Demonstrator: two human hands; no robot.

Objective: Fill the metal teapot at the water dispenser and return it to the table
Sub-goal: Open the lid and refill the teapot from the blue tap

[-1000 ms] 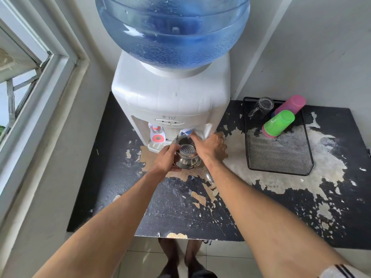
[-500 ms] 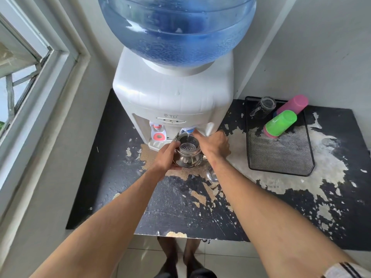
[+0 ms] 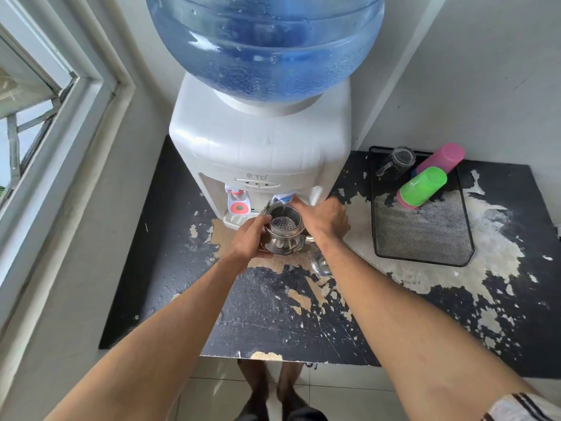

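While our left hand (image 3: 252, 238) curls around the metal teapot (image 3: 283, 233), we hold it under the water dispenser (image 3: 261, 153) near the table's (image 3: 170, 268) back edge; our right hand (image 3: 326, 220) curls at the blue tap (image 3: 283, 198) beside it.

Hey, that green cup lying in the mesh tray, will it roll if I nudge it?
Probably: the green cup lies on its side, so it could roll. It looks like light plastic, easily shifted. The tray rim and the pink cup beside it may stop it.
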